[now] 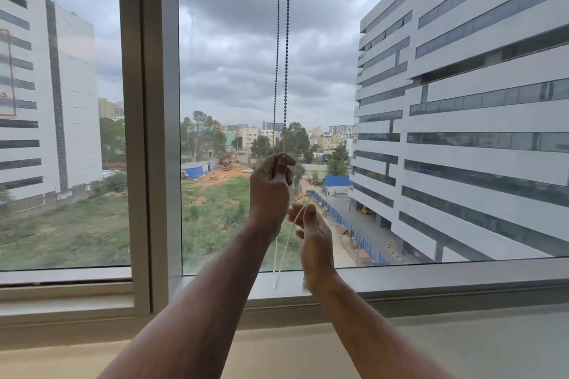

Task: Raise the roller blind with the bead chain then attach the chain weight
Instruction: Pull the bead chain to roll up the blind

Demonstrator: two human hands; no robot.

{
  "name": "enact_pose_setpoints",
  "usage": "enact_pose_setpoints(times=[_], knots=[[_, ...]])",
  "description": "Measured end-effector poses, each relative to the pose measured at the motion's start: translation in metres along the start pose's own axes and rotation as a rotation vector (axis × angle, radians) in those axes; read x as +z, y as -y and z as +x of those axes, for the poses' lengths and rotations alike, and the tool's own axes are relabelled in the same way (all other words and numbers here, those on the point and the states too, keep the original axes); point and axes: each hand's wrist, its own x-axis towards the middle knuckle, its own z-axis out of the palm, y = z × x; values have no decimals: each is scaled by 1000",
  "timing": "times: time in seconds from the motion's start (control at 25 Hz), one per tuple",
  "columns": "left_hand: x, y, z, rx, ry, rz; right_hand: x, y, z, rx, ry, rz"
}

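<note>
A bead chain (281, 55) hangs as two strands from above the frame, in front of the right window pane. My left hand (271, 184) is closed around both strands at about mid-height of the pane. Just below and to the right, my right hand (311, 231) pinches one white strand between thumb and fingers. Below the hands the chain loop (278, 255) hangs down to the sill, with a small pale piece at its bottom end (275, 284). The roller blind itself is out of view above.
A thick window mullion (154, 132) stands left of the chain. The window sill (400, 283) runs along the bottom of the pane, with a wide ledge (92, 357) below it. Buildings and open ground show through the glass.
</note>
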Motion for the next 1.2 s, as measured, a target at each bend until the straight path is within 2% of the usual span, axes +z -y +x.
enact_pose_setpoints(times=[0.12, 0.2, 0.36, 0.48, 0.64, 0.8, 0.96, 1.2], knots=[[-7, 13, -11, -24, 8, 15, 1, 26, 27, -11, -127, -26], [-10, 22, -20, -45, 18, 11, 2, 46, 42, -18, -146, -33], [-11, 40, -35, -99, 39, 24, 10, 83, 57, -108, -88, -161], [-9, 54, -46, -136, 67, 36, 22, 116, 63, -171, 6, -104], [-9, 65, -61, -155, 119, 84, 41, 148, 75, -166, 103, 29], [-10, 65, -63, -211, 167, 59, 47, 143, 73, -234, 39, 10], [-17, 62, -64, -299, 222, 4, 47, 127, 59, -280, 46, -11], [-22, 37, -27, -297, 108, -137, 38, 100, 26, -277, 36, -40]])
